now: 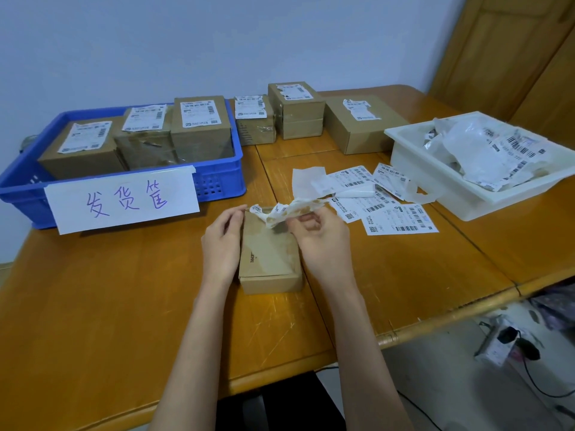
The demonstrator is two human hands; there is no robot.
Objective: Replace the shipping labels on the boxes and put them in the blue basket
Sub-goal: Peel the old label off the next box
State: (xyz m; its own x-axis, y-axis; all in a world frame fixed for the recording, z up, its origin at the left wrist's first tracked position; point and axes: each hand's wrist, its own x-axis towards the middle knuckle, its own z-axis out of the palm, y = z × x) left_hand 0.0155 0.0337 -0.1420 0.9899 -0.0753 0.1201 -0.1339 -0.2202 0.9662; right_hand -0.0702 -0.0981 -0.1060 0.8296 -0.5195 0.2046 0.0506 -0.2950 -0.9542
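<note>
Old-label removal in hand. Box (270,253) lies flat on the counter (109,290) between both hands, long axis running away from the person. Left hand (221,244) fingers curl against its left side, steadying it. Right hand (320,241) fingers pinch the crumpled old label (289,211), peeled toward the far end. Next, probably: tear it free, discard, fetch a fresh label (401,219) just right of the fingers.
</note>
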